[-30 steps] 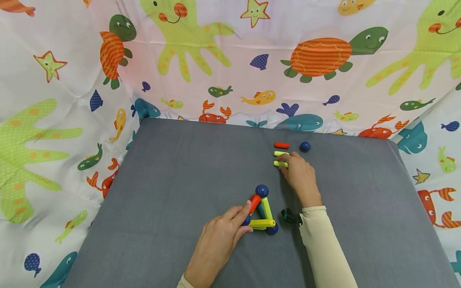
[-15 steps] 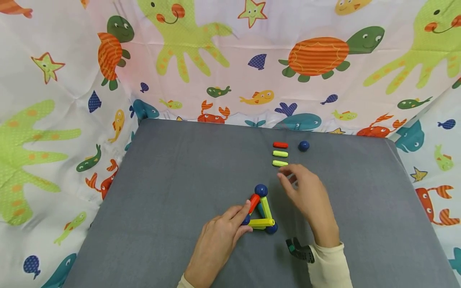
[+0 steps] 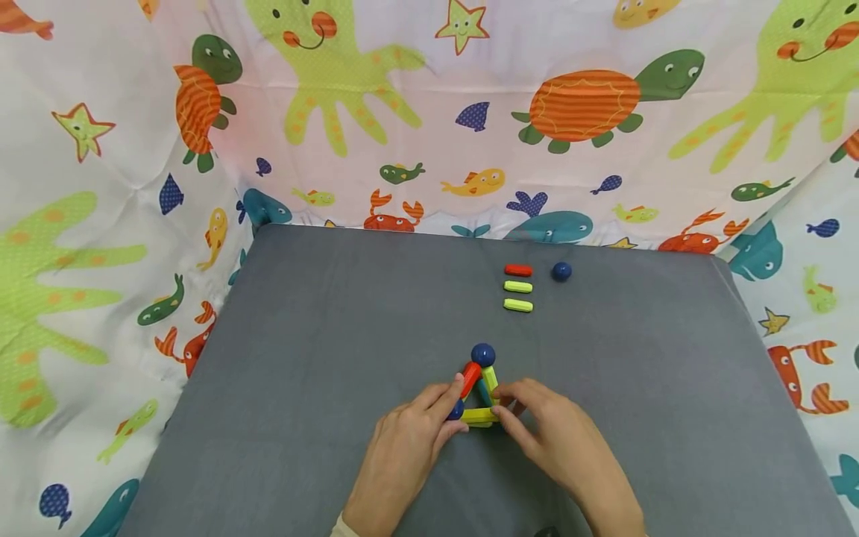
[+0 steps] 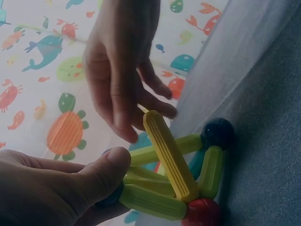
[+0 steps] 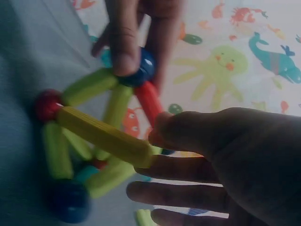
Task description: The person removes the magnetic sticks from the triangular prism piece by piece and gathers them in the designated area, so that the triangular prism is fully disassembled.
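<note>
A build of magnetic rods and balls stands on the grey cloth. My left hand [image 3: 406, 451] grips a blue ball [image 5: 143, 68] of it between thumb and fingers. A red rod [image 3: 471, 379] and several light-green rods [image 4: 153, 202] join the balls. From a red ball [image 4: 202, 213] a yellow rod [image 4: 170, 155] slants up, its far end joined to nothing. My right hand [image 3: 560, 436] is at that end, thumb and fingers spread on either side of it; in the left wrist view a small gap shows beside the rod. Another blue ball [image 3: 483, 354] sits at the far corner.
Beyond the build lie a loose red rod [image 3: 518, 270], two loose light-green rods [image 3: 518, 305] and a loose blue ball [image 3: 561, 271]. A printed curtain [image 3: 403, 104] closes off the back and sides of the grey table [image 3: 349, 313].
My right hand has left the loose light-green rods and come down toward me to the yellow rod's end. The loose pieces stay put, and my left hand keeps its hold.
</note>
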Demonstrator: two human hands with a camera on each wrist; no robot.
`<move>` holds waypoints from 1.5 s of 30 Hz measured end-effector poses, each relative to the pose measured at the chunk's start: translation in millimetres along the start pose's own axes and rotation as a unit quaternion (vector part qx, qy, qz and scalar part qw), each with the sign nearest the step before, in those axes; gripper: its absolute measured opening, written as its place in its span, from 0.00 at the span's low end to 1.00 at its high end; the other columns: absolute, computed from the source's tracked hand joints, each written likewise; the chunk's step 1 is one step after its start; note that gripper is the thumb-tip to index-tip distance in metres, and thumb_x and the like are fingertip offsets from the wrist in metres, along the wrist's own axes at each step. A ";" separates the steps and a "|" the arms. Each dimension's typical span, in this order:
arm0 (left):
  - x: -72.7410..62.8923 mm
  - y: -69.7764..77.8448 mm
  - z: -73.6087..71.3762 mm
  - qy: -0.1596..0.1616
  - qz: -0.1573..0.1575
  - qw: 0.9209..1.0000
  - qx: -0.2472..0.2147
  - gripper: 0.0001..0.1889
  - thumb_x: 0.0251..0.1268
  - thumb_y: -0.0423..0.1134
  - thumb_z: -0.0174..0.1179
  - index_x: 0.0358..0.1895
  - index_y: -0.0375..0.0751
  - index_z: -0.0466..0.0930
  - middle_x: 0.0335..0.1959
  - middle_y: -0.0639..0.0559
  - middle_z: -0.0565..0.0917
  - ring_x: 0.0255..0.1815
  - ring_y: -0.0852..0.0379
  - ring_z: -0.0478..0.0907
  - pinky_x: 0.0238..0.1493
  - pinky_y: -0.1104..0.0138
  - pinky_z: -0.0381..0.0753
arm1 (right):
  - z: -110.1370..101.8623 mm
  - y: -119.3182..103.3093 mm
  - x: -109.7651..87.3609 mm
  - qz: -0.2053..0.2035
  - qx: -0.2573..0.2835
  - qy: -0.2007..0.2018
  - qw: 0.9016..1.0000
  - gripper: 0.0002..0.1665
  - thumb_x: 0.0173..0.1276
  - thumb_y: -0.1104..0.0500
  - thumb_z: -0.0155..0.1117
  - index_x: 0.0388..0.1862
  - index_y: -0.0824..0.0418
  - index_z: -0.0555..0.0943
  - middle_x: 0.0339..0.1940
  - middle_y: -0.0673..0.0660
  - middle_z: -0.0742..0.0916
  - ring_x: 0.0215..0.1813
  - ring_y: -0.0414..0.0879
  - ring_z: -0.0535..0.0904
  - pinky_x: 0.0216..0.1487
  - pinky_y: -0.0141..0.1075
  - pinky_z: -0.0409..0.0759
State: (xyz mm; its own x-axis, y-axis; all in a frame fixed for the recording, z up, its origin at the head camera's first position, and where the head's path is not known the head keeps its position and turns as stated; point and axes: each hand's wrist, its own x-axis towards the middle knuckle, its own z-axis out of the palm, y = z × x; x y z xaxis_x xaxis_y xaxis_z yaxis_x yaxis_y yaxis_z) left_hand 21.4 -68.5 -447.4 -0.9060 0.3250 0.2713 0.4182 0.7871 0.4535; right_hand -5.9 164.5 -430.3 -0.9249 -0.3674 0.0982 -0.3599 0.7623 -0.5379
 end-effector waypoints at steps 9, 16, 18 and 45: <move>-0.2 -0.7 -0.6 -0.002 -0.002 1.000 0.006 0.34 0.65 0.51 0.73 0.75 0.49 0.78 0.57 0.57 0.85 0.31 0.63 0.83 0.33 0.69 0.86 | 20.3 -6.1 -7.4 -0.018 -0.004 -0.033 0.999 0.14 0.66 0.57 0.81 0.48 0.49 0.88 0.41 0.40 0.85 0.36 0.34 0.81 0.38 0.32 0.84; -1.1 -1.7 0.7 0.007 0.004 1.000 0.012 0.34 0.65 0.51 0.73 0.74 0.49 0.79 0.56 0.57 0.85 0.31 0.63 0.84 0.33 0.67 0.86 | 29.1 -11.6 -8.0 -0.002 -0.026 -0.062 0.998 0.14 0.66 0.54 0.81 0.49 0.49 0.88 0.40 0.41 0.86 0.35 0.32 0.77 0.38 0.34 0.84; -1.4 -1.9 0.9 0.008 0.004 1.000 0.012 0.34 0.65 0.51 0.73 0.73 0.49 0.79 0.56 0.56 0.86 0.32 0.62 0.84 0.34 0.66 0.87 | 32.1 -12.1 -7.5 -0.002 -0.026 -0.074 0.997 0.14 0.68 0.53 0.80 0.50 0.50 0.88 0.40 0.41 0.87 0.34 0.32 0.77 0.38 0.34 0.84; 0.1 0.8 0.2 -0.004 -0.006 1.000 0.006 0.32 0.68 0.52 0.71 0.74 0.49 0.79 0.56 0.56 0.86 0.32 0.60 0.84 0.33 0.65 0.87 | 55.1 -9.0 -8.3 0.004 0.008 -0.141 0.990 0.11 0.72 0.53 0.69 0.45 0.48 0.75 0.18 0.41 0.67 0.17 0.34 0.65 0.20 0.32 0.63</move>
State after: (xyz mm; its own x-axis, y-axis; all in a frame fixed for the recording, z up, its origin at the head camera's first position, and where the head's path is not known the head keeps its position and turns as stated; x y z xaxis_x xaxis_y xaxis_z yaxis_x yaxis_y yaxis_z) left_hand 21.6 -67.7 -447.2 -0.9118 0.3193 0.2584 0.4058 0.7974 0.4466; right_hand 11.8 131.3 -472.4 -0.8555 -0.4977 -0.1430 -0.3489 0.7580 -0.5511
